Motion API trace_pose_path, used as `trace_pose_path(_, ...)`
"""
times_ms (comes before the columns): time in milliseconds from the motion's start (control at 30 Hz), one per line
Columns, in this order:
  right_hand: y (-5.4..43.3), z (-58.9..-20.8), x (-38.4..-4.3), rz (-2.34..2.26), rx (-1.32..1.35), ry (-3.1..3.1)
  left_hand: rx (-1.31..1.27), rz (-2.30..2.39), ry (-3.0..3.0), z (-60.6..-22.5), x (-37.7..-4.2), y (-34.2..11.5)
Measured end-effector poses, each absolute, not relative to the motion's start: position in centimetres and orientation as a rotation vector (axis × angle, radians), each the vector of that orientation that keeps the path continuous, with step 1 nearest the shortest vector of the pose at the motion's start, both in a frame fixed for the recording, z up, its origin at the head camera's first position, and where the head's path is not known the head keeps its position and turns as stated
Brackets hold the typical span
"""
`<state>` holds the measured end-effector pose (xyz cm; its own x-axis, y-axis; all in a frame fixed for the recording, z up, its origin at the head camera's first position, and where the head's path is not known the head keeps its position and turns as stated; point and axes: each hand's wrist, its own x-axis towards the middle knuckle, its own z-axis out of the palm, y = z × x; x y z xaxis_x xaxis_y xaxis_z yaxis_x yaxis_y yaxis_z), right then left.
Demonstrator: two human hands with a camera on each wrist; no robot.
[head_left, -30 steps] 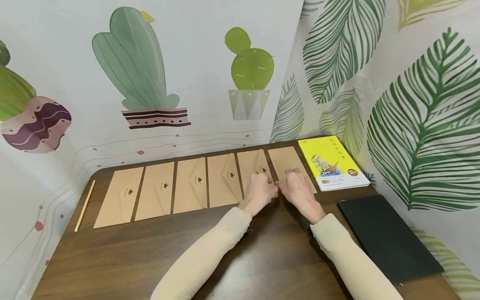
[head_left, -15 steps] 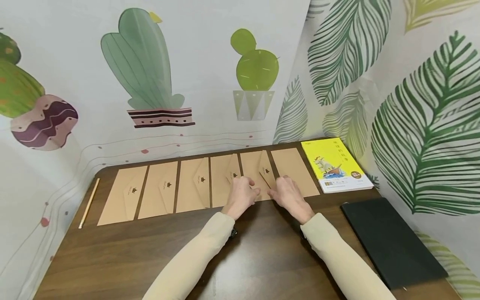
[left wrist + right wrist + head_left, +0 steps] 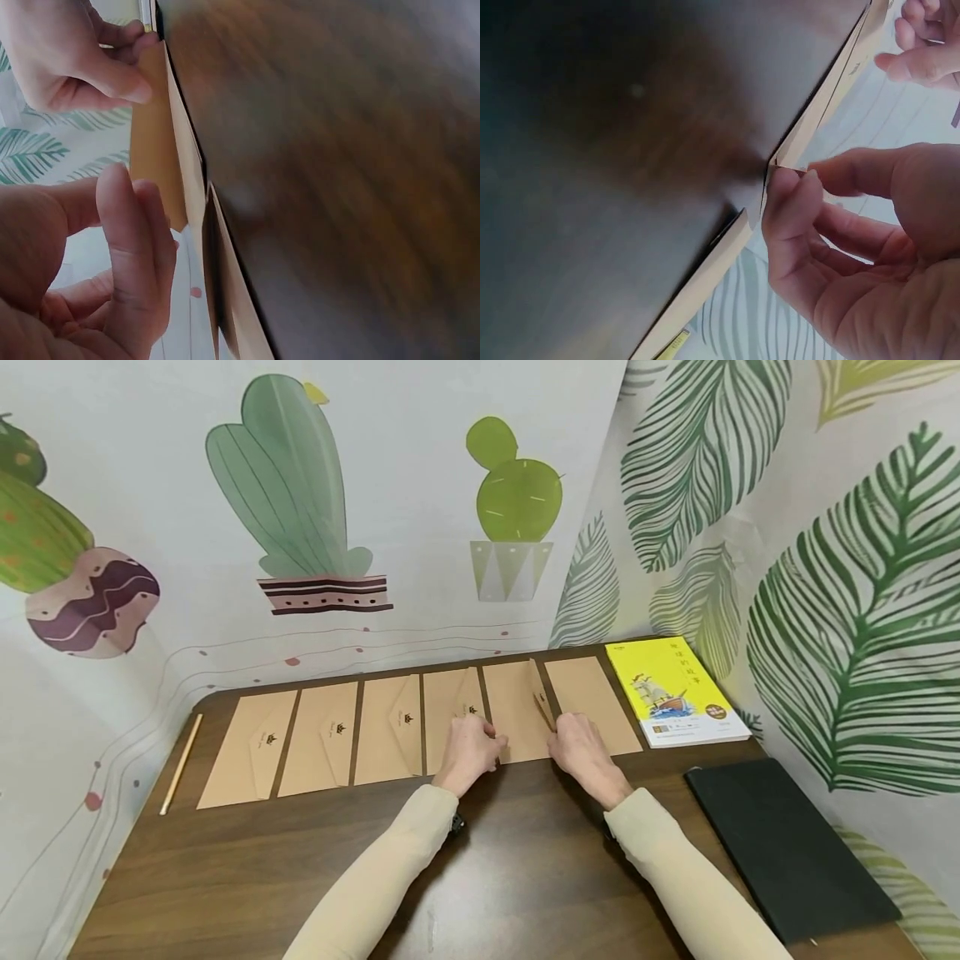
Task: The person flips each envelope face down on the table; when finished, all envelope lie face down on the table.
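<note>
Brown paper envelopes lie in a row along the back of the table. On the second from the right (image 3: 513,718), my right hand (image 3: 583,752) pinches the flap (image 3: 542,692), which stands raised off the envelope with its crown print partly showing. In the right wrist view, my right thumb and index finger (image 3: 791,206) hold the flap's edge. My left hand (image 3: 468,747) hovers near this envelope's left side, over the near end of the neighbouring envelope (image 3: 442,702). In the left wrist view, the left fingers (image 3: 131,247) are loosely bent and hold nothing.
The rightmost envelope (image 3: 592,702) lies plain side up. Beyond it is a yellow-covered book (image 3: 667,689). A black flat pad (image 3: 791,847) lies at the right edge, a pencil (image 3: 182,764) at the far left. A patterned wall covering (image 3: 420,485) rises behind the table.
Both hands have moved left from between the two rightmost envelopes, the left hand farther. The right hand has taken hold of the second-from-right envelope's flap and raised it.
</note>
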<state>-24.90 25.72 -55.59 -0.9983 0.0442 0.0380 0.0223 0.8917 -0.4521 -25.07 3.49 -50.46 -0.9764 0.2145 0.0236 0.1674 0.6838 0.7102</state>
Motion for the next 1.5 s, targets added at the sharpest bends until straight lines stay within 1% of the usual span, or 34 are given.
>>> trace_pose_path(133, 25.8, -55.3, -24.6, 0.748, -0.039, -2.949, 0.321, 1.124, 2.885, -53.1, -26.7, 3.3)
trace_pose_path(267, 25.7, -54.1, -23.8, 0.804, -0.041, -2.881, 0.228, 1.114, 2.838, -53.5, -27.3, 3.2)
trace_pose_path(333, 25.5, -53.1, -23.3, 0.832, -0.07, -2.853, 0.195, 1.155, 2.787, -52.7, -27.0, 3.2)
trace_pose_path(433, 25.2, -51.6, -22.7, 0.858, -0.106, -2.82, 0.142, 1.249, 2.693, -50.4, -25.8, 3.2)
trace_pose_path(533, 25.4, -51.4, -22.8, 0.875, -0.141, -2.818, 0.077, 1.354, 2.596, -48.6, -24.7, 3.3)
trace_pose_path(667, 25.5, -50.8, -22.4, 0.887, -0.133, -2.813, -0.024, 1.52, 2.425, -48.5, -24.5, 3.6)
trace_pose_path(733, 25.3, -50.1, -21.9, 0.899, -0.133, -2.807, -0.048, 1.595, 2.342, -48.7, -24.6, 3.6)
trace_pose_path(767, 24.9, -49.1, -21.4, 0.908, -0.144, -2.8, -0.063, 1.617, 2.308, -48.7, -24.7, 3.7)
trace_pose_path(800, 25.3, -49.9, -21.7, 0.908, -0.126, -2.772, -0.071, 1.636, 2.282, -48.8, -24.7, 3.7)
trace_pose_path(833, 24.8, -48.9, -21.2, 0.907, -0.148, -2.772, -0.081, 1.652, 2.257, -48.8, -24.8, 3.7)
trace_pose_path(900, 25.0, -49.2, -21.3, 0.923, -0.144, -2.747, -0.094, 1.677, 2.215, -49.0, -25.0, 3.6)
trace_pose_path(967, 25.8, -50.8, -21.8, 0.949, -0.116, -2.697, -0.112, 1.696, 2.174, -49.1, -25.2, 3.6)
trace_pose_path(1133, 25.8, -49.6, -21.1, 1.31, -0.186, -2.676, -0.142, 1.726, 2.112, -49.2, -25.4, 3.4)
trace_pose_path(1200, 25.3, -47.8, -20.3, 1.495, -0.29, -2.677, -0.147, 1.725, 2.109, -49.2, -25.4, 3.4)
trace_pose_path(1333, 25.2, -47.5, -20.4, 1.662, -0.448, -2.65, -0.157, 1.716, 2.105, -49.1, -25.4, 3.5)
trace_pose_path(1500, 25.2, -47.7, -21.0, 1.773, -0.527, -2.65, -0.159, 1.722, 2.09, -49.0, -25.1, 3.8)
